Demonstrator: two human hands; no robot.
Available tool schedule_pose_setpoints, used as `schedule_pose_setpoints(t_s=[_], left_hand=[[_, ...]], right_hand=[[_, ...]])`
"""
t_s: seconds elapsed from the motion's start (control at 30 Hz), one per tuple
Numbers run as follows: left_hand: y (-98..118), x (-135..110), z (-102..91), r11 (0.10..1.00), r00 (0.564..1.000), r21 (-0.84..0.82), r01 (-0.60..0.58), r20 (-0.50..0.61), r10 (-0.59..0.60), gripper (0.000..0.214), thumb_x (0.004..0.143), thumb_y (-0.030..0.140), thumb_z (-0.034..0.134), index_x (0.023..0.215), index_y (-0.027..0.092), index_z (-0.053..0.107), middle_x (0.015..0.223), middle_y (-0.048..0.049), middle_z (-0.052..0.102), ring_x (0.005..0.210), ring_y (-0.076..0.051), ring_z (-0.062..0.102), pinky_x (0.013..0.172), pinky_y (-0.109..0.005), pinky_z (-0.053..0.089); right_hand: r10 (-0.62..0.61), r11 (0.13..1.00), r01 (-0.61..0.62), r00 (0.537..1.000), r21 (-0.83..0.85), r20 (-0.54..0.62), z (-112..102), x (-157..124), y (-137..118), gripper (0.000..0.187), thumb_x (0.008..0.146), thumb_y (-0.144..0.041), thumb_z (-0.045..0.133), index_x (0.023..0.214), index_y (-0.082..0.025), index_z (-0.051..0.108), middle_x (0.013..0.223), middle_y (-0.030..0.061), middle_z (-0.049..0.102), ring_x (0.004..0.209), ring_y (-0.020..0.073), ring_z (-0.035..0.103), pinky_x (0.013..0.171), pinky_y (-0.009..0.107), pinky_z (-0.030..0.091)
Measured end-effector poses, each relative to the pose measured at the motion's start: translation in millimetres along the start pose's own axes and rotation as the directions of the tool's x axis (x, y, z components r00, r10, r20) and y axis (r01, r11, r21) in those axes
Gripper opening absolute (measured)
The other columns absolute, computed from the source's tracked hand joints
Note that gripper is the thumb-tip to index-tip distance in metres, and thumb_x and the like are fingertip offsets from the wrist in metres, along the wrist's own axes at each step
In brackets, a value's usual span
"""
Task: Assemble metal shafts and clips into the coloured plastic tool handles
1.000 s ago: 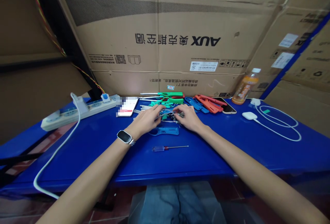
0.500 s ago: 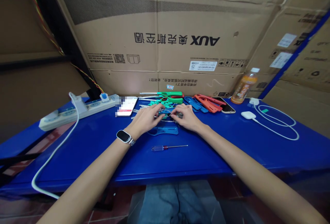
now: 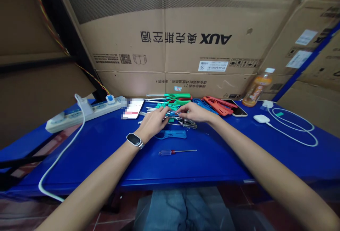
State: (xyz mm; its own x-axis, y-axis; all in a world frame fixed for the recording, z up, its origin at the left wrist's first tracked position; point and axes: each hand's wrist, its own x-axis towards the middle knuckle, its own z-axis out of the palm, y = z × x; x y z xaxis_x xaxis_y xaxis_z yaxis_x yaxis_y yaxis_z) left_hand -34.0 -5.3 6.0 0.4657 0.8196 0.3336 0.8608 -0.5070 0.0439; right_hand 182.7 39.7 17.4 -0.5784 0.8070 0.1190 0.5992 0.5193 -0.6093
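Note:
My left hand (image 3: 154,120) is curled over a pile of small lighter parts, thumb and fingers nearly together; what they hold is too small to make out. Beside it, my right hand (image 3: 196,112) pinches at the same pile, with thin wires near its fingertips. Metal lighter innards (image 3: 190,123) lie below the right fingers. Closer to me is a blue lighter shell half (image 3: 174,134), and nearer still a screwdriver (image 3: 176,152) with a clear and red handle. Behind the hands are green long-nosed lighters (image 3: 179,96) with metal rods.
Red shell halves (image 3: 219,106) and blue shell halves (image 3: 203,106) are heaped at right, against a phone (image 3: 238,110). An orange drink bottle (image 3: 257,88) and a white charger cable (image 3: 297,140) lie beyond. Left are another phone (image 3: 135,109) and a power strip (image 3: 79,114). Cardboard (image 3: 186,11) walls the back.
My right hand has shifted slightly up and turned flatter, uncovering the metal innards below it. My left hand stays over the pile. The whole view has moved a little.

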Motion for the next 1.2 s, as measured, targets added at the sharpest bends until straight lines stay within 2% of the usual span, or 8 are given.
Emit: schedule_pose_setpoints(t_s=[0.13,0.23,0.43,0.57,0.7,1.0,1.1,1.2], left_hand=[[0,1,4.2,1.000,1.000,0.008,0.018,-0.018,-0.018,0.023,0.098,0.028,0.046,0.119,0.022,0.052,0.108,-0.0070,0.067,0.086,-0.023,0.068,0.060,-0.028,0.040],[-1,1,6.0,1.000,0.999,-0.011,0.020,-0.034,-0.021,0.024,0.097,0.032,0.047,0.119,0.021,0.053,0.105,-0.0069,0.067,0.085,-0.024,0.068,0.059,-0.028,0.040],[-5,1,8.5,0.994,0.999,-0.106,-0.031,-0.040,0.026,0.030,0.091,0.034,0.059,0.118,0.023,0.054,0.116,-0.0062,0.067,0.095,-0.025,0.067,0.063,-0.029,0.043],[-5,4,12.7,0.976,0.999,-0.215,0.028,-0.039,-0.037,0.024,0.091,0.028,0.058,0.115,0.025,0.056,0.099,-0.0009,0.073,0.085,-0.023,0.069,0.061,-0.028,0.041],[-3,5,16.3,0.961,0.988,-0.264,0.079,-0.109,-0.111,0.016,0.092,0.031,0.057,0.106,0.024,0.059,0.093,-0.0015,0.073,0.078,-0.023,0.067,0.060,-0.029,0.039],[-3,6,15.9,0.946,0.982,-0.310,0.090,-0.133,-0.137,0.009,0.089,0.028,0.060,0.097,0.023,0.061,0.084,-0.0012,0.071,0.076,-0.022,0.065,0.059,-0.028,0.038],[-5,5,14.7,0.938,0.988,-0.344,0.039,-0.127,-0.087,0.009,0.088,0.027,0.059,0.095,0.021,0.062,0.088,-0.0027,0.068,0.071,-0.019,0.062,0.059,-0.027,0.039],[-8,3,13.1,0.922,0.991,-0.382,-0.056,-0.136,0.004,0.011,0.085,0.023,0.057,0.094,0.020,0.062,0.099,-0.0052,0.065,0.071,-0.017,0.059,0.061,-0.028,0.041]], right_hand=[[0.008,0.999,-0.003,0.993,0.043,-0.115,8,-3,-2,0.027,0.077,-0.017,0.068,0.104,-0.016,0.069,0.069,-0.0008,0.068,0.062,0.0140,0.059,0.066,0.027,0.043],[-0.015,0.995,0.034,0.980,0.093,-0.198,16,-5,4,0.012,0.078,-0.021,0.067,0.089,-0.015,0.068,0.069,0.0004,0.067,0.064,0.0142,0.061,0.066,0.027,0.043],[-0.037,0.986,0.070,0.976,0.148,-0.213,24,-6,18,0.019,0.082,-0.030,0.063,0.088,-0.015,0.072,0.069,0.0009,0.067,0.063,0.0141,0.058,0.063,0.027,0.043],[0.020,0.972,0.032,0.977,0.235,-0.213,27,-7,15,0.020,0.079,-0.030,0.064,0.090,-0.015,0.072,0.067,0.0003,0.067,0.062,0.0141,0.059,0.062,0.026,0.043],[0.065,0.944,0.013,0.972,0.329,-0.227,32,-9,8,0.021,0.075,-0.027,0.069,0.091,-0.015,0.066,0.067,0.0001,0.068,0.064,0.0151,0.063,0.065,0.027,0.047],[-0.014,0.975,0.084,0.947,0.206,-0.321,36,-14,-5,0.015,0.077,-0.025,0.067,0.088,-0.019,0.060,0.068,-0.0016,0.068,0.064,0.0148,0.064,0.065,0.026,0.047],[-0.032,0.966,0.125,0.927,0.227,-0.373,37,-14,-3,0.015,0.077,-0.030,0.068,0.079,-0.018,0.059,0.072,0.0004,0.066,0.067,0.0152,0.062,0.064,0.027,0.047],[-0.016,0.955,0.121,0.933,0.272,-0.359,38,-14,-2,0.018,0.077,-0.034,0.068,0.077,-0.018,0.060,0.072,0.0011,0.065,0.068,0.0154,0.061,0.065,0.028,0.047]])
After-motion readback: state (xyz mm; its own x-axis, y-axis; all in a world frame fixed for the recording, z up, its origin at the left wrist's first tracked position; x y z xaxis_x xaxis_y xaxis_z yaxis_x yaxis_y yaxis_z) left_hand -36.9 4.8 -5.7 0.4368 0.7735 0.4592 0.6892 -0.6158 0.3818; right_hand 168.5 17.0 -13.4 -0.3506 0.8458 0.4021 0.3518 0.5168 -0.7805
